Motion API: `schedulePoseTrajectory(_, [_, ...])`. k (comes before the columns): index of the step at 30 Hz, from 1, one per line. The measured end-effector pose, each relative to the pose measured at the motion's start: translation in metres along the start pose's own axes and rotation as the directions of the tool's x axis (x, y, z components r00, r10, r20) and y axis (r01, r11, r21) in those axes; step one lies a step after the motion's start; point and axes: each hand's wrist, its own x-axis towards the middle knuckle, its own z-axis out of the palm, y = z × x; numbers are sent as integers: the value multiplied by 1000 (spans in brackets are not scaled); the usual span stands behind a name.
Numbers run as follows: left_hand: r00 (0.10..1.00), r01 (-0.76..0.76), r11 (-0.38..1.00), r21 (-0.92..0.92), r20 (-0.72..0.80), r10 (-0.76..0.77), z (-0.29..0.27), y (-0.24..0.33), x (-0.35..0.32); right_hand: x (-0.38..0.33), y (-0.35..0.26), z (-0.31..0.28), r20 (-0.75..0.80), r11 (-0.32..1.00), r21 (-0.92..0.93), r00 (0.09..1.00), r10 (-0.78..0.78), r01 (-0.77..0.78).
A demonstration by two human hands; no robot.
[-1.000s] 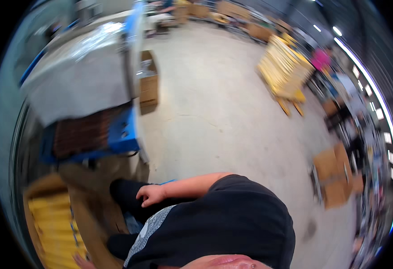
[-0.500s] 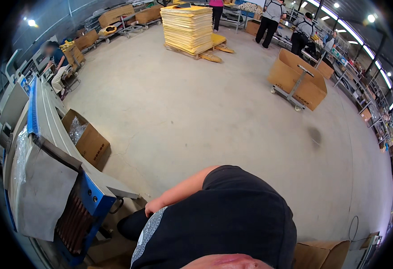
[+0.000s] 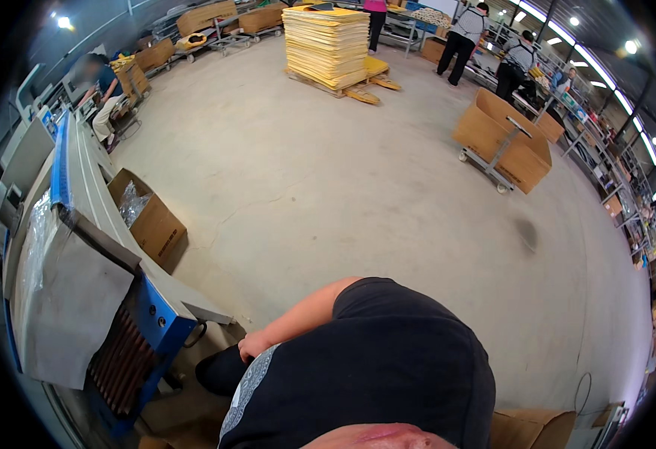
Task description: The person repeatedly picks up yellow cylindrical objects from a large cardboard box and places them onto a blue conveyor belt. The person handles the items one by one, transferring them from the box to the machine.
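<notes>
My right hand (image 3: 252, 346) rests at the edge of my dark-clad leg (image 3: 219, 371), beside the patterned hem of my black shirt (image 3: 358, 367). The bare forearm reaches it from a short sleeve. Shirt and leg hide most of its fingers, so I cannot tell whether they are open or closed; no object shows in it. My left hand is out of sight. Close by on the left stands a long machine with a blue end frame (image 3: 165, 320), a row of brown rollers (image 3: 123, 359) and a grey sheet (image 3: 81, 307) draped over it.
Beside the machine stands an open carton (image 3: 156, 228) holding clear plastic. A wheeled cart with a big cardboard box (image 3: 485, 127) is at right. Farther off, yellow sheets (image 3: 328, 49) are stacked on a pallet. One person (image 3: 105, 93) sits at far left; others work along benches at far right.
My view has turned slightly, so the far stack, cart and people appear a little farther right. My right hand stays at my leg.
</notes>
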Motion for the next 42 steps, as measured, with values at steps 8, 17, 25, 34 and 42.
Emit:
schedulePoseTrajectory(8, [994,105,994,14,3,-105,-8,-32,-4,-4,-37,-10,-17,993,28,993,113,-112])
schedulePoseTrajectory(17, [984,181,983,23,-7,-181,-14,-53,-13,-17,-61,-19,-27,958,-160,969,-247,239])
schedulePoseTrajectory(25, [948,317,949,-2,-41,-316,-24,-117,-37,-86,-56,-33,-330,990,-142,943,-48,1])
schedulePoseTrajectory(34, [971,-59,896,-440,-235,-51,-84,15,18,-75,-72,-45,-287,977,59,934,214,-205])
schedulePoseTrajectory(42, [952,-200,920,-338,-289,101,-77,110,65,-62,-64,-25,-193,979,146,966,172,-146])
